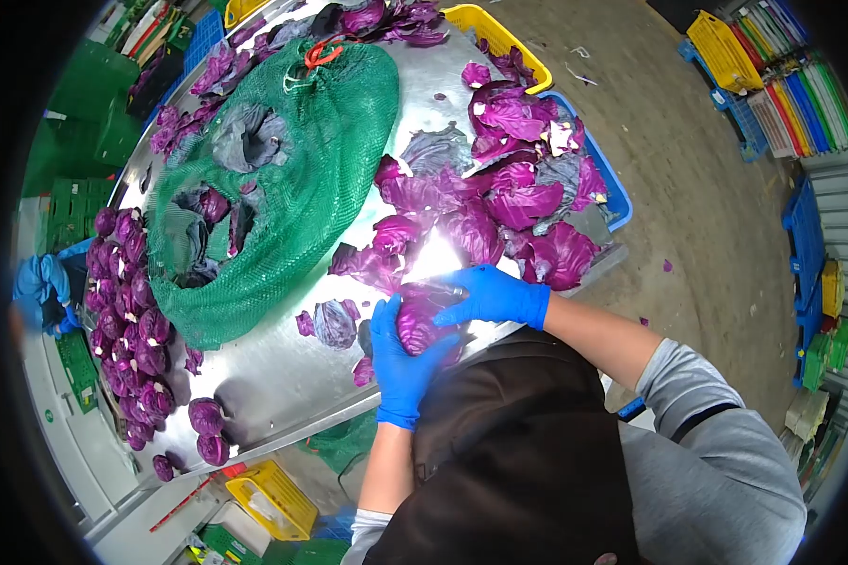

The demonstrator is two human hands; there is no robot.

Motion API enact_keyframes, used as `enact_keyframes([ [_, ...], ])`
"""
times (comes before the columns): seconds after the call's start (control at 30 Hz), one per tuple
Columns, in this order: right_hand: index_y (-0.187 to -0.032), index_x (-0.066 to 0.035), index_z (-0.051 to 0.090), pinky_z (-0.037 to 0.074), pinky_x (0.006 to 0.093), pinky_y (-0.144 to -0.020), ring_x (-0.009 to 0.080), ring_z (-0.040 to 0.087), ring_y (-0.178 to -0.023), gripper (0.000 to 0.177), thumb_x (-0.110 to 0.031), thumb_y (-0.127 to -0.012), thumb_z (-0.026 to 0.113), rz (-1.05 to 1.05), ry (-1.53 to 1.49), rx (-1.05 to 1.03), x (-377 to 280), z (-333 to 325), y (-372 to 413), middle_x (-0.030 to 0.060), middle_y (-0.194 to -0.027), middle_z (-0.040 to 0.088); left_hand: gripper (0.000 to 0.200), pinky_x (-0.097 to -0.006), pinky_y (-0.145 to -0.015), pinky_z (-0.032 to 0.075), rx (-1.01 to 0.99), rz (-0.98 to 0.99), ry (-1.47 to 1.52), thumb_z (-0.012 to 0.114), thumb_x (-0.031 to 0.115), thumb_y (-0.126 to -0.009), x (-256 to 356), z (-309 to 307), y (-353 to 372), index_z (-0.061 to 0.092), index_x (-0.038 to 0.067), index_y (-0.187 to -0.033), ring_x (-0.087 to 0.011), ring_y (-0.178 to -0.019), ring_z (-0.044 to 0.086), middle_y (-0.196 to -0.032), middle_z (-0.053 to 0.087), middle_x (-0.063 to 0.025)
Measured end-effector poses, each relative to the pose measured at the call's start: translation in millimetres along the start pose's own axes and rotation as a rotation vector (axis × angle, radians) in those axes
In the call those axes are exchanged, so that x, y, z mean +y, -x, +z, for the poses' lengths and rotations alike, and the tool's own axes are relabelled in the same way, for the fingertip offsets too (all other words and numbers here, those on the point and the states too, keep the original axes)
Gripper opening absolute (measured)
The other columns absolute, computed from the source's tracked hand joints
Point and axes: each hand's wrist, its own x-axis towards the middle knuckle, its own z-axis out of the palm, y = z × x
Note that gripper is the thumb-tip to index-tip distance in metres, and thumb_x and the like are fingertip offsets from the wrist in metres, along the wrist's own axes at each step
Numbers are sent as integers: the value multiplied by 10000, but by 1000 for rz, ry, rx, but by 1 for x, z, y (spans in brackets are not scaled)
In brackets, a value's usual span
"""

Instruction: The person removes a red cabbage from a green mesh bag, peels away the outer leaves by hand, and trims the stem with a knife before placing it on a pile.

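I hold a red cabbage head (420, 322) over the near edge of the steel table (283, 363). My left hand (398, 363), in a blue glove, cups it from below and the side. My right hand (490, 297), also blue-gloved, lies over its top; whether it holds a tool I cannot tell, as glare hides that spot. Loose purple outer leaves (509, 202) are heaped just beyond my hands. A cut cabbage piece (334, 322) lies on the table to the left of my left hand.
A green net sack (283, 188) with cabbages fills the table's middle. Several trimmed cabbage heads (127, 311) are piled along the left edge, where another person's blue glove (45, 287) shows. Yellow crates (271, 499) and a blue crate (614, 193) stand around the table.
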Motion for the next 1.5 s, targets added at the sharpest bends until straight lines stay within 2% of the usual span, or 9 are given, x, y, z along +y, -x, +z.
enact_keyframes([
  [0.33, -1149, -109, 619, 515, 323, -679, 175, 652, -700, 361, -278, -830, 631, 130, -223, 165, 3, -16, -8, 177, -831, 660, 766, -340, -998, 402, 31, -238, 503, 812, 88, -626, -15, -17, 0, 461, 18, -1304, -213, -1136, 500, -1256, 499, -102],
  [0.4, -878, -97, 641, 515, 354, -567, 206, 643, -605, 182, -275, -856, 609, 102, 193, 333, 4, -19, -9, 37, -693, 648, 761, -341, -1001, 402, 111, -346, 780, 801, 60, -624, -20, -20, 5, 462, 20, -1305, -209, -1140, 501, -1266, 503, -100],
  [0.47, -811, -87, 627, 480, 366, -532, 256, 618, -572, 303, -389, -838, 631, -57, -68, 430, -2, -24, -13, 98, -659, 620, 765, -340, -1015, 390, 100, -345, 822, 805, 54, -620, -2, -24, -1, 462, 23, -1304, -207, -1157, 492, -1285, 497, -97],
  [0.53, -817, -45, 625, 492, 384, -594, 301, 626, -644, 486, -528, -777, 659, 267, -449, -28, -58, -44, -8, 158, -700, 618, 784, -347, -1022, 385, 87, -151, 603, 817, 51, -602, 5, -26, -5, 464, 24, -1302, -211, -1159, 491, -1286, 498, -96],
  [0.57, -998, 12, 622, 510, 380, -709, 313, 652, -783, 601, -533, -754, 688, 168, 56, -55, -72, -46, -11, 184, -861, 651, 799, -351, -1022, 386, 92, -107, 528, 826, 51, -588, 7, -26, -8, 465, 25, -1300, -211, -1164, 488, -1290, 498, -95],
  [0.93, -1022, -57, 650, 517, 331, -655, 200, 666, -696, 397, -400, -822, 662, 241, -68, 240, -48, -65, -11, 115, -837, 686, 827, -377, -1063, 328, 176, -18, 639, 841, 112, -550, 25, -47, -14, 485, 18, -1291, -246, -1208, 466, -1321, 493, -120],
  [1.0, -729, -76, 598, 495, 369, -594, 270, 623, -620, 394, -460, -785, 666, 123, -175, 80, -86, -60, -9, 97, -631, 591, 852, -379, -1064, 329, 163, 58, 516, 839, 134, -543, 24, -45, -18, 474, 6, -1302, -253, -1218, 463, -1327, 487, -130],
  [1.3, -946, -90, 628, 523, 379, -652, 316, 653, -714, 349, -333, -712, 718, -4, 197, 386, -59, -40, -23, 139, -787, 654, 832, -378, -1048, 355, 164, 43, 401, 838, 86, -542, 34, -35, -16, 479, 4, -1288, -248, -1201, 477, -1307, 498, -129],
  [1.5, -1158, -122, 606, 519, 344, -751, 263, 655, -851, 488, -253, -708, 744, 344, 450, 113, -45, -87, -8, 136, -972, 660, 765, -381, -1048, 347, 257, -99, 793, 737, 225, -628, 22, -52, -23, 462, -7, -1303, -261, -1188, 485, -1301, 495, -144],
])
